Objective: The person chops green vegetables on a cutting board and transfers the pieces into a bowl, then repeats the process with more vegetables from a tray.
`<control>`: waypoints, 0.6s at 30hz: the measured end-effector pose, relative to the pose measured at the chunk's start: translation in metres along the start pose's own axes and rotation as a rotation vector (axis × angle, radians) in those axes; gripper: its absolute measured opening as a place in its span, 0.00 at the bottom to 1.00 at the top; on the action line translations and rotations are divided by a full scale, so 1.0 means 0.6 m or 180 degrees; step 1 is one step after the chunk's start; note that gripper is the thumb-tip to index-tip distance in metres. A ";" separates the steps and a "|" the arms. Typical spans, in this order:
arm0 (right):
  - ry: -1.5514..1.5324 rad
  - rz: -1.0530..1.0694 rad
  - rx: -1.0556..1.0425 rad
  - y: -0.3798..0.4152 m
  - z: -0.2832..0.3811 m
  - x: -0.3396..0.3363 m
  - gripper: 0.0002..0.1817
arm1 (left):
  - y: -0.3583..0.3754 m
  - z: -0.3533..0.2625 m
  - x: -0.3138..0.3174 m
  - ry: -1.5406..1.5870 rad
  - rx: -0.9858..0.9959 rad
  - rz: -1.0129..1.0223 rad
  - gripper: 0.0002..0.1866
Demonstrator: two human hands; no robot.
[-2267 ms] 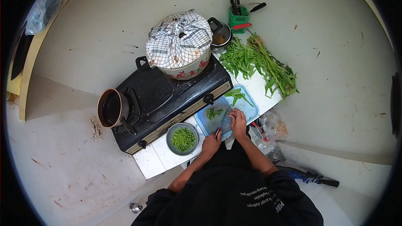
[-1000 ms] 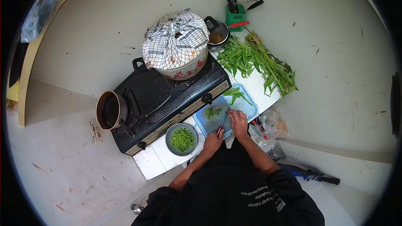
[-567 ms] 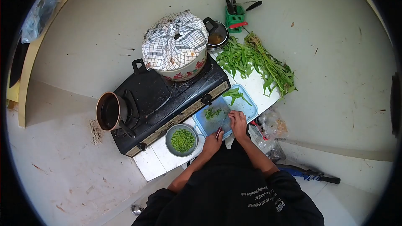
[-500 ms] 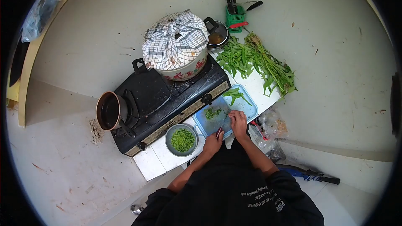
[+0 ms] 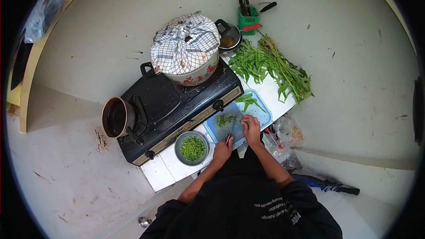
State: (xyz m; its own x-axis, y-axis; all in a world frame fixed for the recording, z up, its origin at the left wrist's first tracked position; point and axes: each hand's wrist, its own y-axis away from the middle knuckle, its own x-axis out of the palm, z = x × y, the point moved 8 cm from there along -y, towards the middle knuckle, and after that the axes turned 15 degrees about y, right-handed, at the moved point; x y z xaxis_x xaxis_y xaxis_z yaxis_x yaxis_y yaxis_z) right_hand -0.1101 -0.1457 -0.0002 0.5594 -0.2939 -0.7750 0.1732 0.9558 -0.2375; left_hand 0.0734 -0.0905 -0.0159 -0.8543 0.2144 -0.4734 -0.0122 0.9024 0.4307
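My left hand [image 5: 222,150] is closed around the red-brown handle of a knife [image 5: 229,139], its blade pointing away from me over a blue cutting board [image 5: 261,118]. A small heap of chopped greens [image 5: 225,120] lies beside the blade on the board's darker left part. My right hand [image 5: 252,131] rests at the board's near edge, right of the knife, with curled fingers; anything in them is too small to make out. Long green leaves [image 5: 249,101] lie on the board's far right part. Left of the board, a grey bowl [image 5: 178,151] holds finely chopped greens [image 5: 193,148].
A black gas stove [image 5: 164,106] carries a large cloth-wrapped pot [image 5: 195,71] and a small brown saucepan [image 5: 106,119]. Behind the board are a bunch of leafy greens [image 5: 283,68], a lidded pan [image 5: 232,35] and a green utensil basket [image 5: 249,20]. Plastic bags [image 5: 290,135] sit at right.
My left hand has moved slightly left and toward me, bringing the knife blade closer to the chopped heap. My right hand has stayed nearly in place.
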 end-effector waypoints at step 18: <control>0.0208 -0.0081 -0.0175 0.008 0.005 -0.009 0.08 | -0.002 -0.004 0.012 0.0104 0.0229 0.0057 0.31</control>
State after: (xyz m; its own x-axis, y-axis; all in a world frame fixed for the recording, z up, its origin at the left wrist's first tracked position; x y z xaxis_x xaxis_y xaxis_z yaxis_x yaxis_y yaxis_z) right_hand -0.1097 -0.1394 0.0046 0.5010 -0.3190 -0.8045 0.1408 0.9473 -0.2879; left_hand 0.0660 -0.0911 -0.0177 -0.8706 0.2194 -0.4403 0.0396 0.9234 0.3819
